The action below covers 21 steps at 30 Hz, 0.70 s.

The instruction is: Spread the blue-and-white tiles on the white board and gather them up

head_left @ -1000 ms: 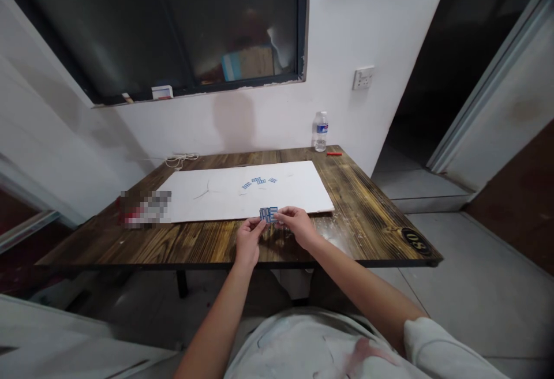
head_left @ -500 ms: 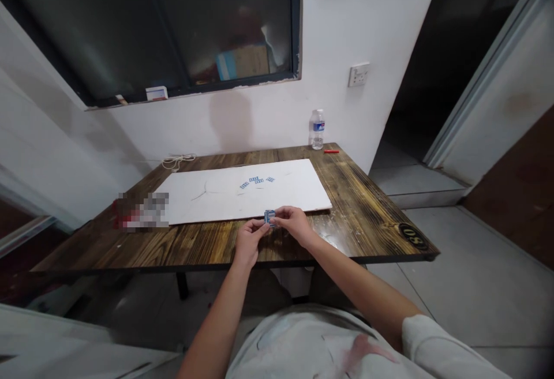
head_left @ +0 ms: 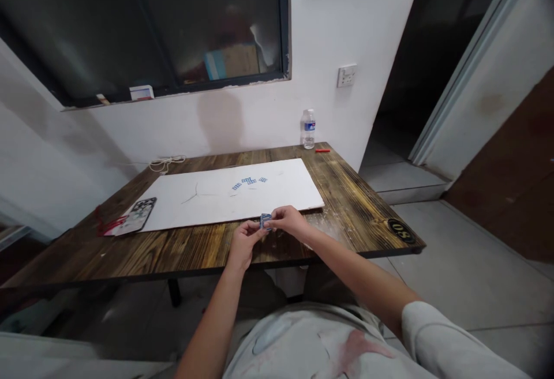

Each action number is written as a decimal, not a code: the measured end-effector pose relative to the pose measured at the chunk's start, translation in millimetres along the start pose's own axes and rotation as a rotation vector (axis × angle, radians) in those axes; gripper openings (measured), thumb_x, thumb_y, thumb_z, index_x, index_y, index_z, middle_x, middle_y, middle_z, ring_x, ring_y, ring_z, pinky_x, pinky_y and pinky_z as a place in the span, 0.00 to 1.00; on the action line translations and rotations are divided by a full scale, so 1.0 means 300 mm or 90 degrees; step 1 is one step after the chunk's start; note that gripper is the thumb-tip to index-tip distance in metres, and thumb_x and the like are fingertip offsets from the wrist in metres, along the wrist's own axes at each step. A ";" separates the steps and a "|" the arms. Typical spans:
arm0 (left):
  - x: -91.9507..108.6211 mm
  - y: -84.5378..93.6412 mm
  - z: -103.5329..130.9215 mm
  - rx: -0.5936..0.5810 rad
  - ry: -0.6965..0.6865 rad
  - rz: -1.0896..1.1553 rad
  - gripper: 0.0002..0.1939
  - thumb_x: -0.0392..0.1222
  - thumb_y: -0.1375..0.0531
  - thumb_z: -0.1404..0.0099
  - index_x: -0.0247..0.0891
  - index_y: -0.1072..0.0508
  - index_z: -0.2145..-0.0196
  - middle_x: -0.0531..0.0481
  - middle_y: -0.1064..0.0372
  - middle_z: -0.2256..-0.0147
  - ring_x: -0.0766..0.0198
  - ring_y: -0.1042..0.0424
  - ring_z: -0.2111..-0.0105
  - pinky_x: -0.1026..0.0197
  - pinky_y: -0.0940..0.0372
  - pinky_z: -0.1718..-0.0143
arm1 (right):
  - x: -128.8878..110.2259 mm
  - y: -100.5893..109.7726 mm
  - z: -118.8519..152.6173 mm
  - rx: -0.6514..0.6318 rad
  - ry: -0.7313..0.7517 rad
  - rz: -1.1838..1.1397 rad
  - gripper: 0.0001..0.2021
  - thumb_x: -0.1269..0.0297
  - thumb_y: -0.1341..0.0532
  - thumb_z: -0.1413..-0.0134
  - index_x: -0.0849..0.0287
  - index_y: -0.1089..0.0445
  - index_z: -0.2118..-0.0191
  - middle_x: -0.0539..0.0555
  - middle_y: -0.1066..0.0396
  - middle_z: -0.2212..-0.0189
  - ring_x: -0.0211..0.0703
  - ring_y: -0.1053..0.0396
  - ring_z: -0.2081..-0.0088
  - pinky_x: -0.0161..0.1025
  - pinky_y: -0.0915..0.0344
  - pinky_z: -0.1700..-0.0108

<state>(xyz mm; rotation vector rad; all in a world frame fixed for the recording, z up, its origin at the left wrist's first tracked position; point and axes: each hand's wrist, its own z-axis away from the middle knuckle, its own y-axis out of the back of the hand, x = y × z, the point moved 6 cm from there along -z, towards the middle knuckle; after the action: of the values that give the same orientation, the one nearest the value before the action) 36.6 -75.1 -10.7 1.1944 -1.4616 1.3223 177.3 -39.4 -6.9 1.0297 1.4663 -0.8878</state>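
Observation:
Just over the table's near edge, my left hand (head_left: 244, 243) and my right hand (head_left: 289, 221) meet with fingers pinched. Between their fingertips is a small flat blue-and-white piece (head_left: 265, 220), too small to name more exactly. Both hands grip it, the left from below left and the right from the right side. Beyond them, several similar small blue-and-white pieces (head_left: 249, 181) lie in a loose row on a white board (head_left: 216, 209). Thin dark lines mark the board's surface on the left.
The board rests on a dark wooden table (head_left: 346, 211). A plastic bottle (head_left: 309, 130) and a red pen-like stick (head_left: 322, 150) stand or lie at the back right. A white cable (head_left: 167, 162) is at back left, and a patterned phone-like item (head_left: 141, 216) with red cord at left.
The view has shifted slightly, so the table and board sit further left. My hands still hold the small piece together, and it appears turned a little.

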 end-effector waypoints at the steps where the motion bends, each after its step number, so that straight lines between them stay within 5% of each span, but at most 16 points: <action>1: -0.002 0.002 -0.001 0.005 0.000 0.011 0.14 0.41 0.27 0.59 0.35 0.26 0.76 0.51 0.26 0.76 0.67 0.30 0.76 0.65 0.35 0.71 | -0.008 -0.004 -0.005 -0.018 -0.001 -0.002 0.18 0.51 0.28 0.67 0.60 0.30 0.79 0.48 0.31 0.84 0.35 0.38 0.80 0.32 0.46 0.76; 6: -0.009 0.023 -0.005 0.066 -0.002 0.054 0.15 0.41 0.27 0.59 0.35 0.27 0.75 0.51 0.26 0.75 0.67 0.29 0.76 0.65 0.34 0.70 | -0.061 0.013 -0.085 -0.132 0.008 -0.013 0.19 0.50 0.29 0.65 0.62 0.25 0.73 0.50 0.28 0.81 0.35 0.34 0.79 0.34 0.38 0.72; 9: -0.009 0.032 -0.004 0.097 0.002 0.066 0.16 0.41 0.27 0.60 0.34 0.27 0.75 0.51 0.27 0.76 0.67 0.28 0.76 0.65 0.34 0.69 | -0.080 0.115 -0.202 -0.053 0.026 0.066 0.18 0.50 0.33 0.56 0.63 0.25 0.71 0.52 0.27 0.79 0.36 0.32 0.77 0.34 0.36 0.71; 14: -0.012 0.037 -0.005 0.112 0.008 0.082 0.17 0.40 0.27 0.62 0.34 0.28 0.75 0.52 0.26 0.75 0.68 0.28 0.76 0.65 0.34 0.68 | -0.117 0.300 -0.392 0.123 0.103 0.542 0.09 0.66 0.41 0.42 0.61 0.24 0.62 0.56 0.23 0.63 0.42 0.28 0.61 0.36 0.35 0.57; 17: -0.020 0.038 -0.007 0.110 0.012 0.092 0.17 0.39 0.26 0.62 0.34 0.28 0.75 0.52 0.27 0.76 0.68 0.28 0.75 0.65 0.34 0.67 | -0.096 0.333 -0.462 0.080 0.098 0.820 0.16 0.71 0.47 0.39 0.63 0.31 0.47 0.60 0.30 0.48 0.45 0.34 0.47 0.37 0.40 0.47; 21: -0.025 0.039 -0.007 0.109 0.013 0.088 0.17 0.41 0.27 0.61 0.34 0.27 0.74 0.52 0.27 0.76 0.68 0.28 0.75 0.65 0.34 0.67 | -0.049 0.348 -0.513 0.011 0.054 0.916 0.21 0.75 0.47 0.41 0.63 0.35 0.43 0.64 0.34 0.45 0.49 0.37 0.45 0.40 0.41 0.46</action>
<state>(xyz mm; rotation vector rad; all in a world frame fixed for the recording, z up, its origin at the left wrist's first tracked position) 26.9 -72.2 -20.4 1.2011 -1.4606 1.5764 222.9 137.8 29.5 1.7223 0.4501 0.2007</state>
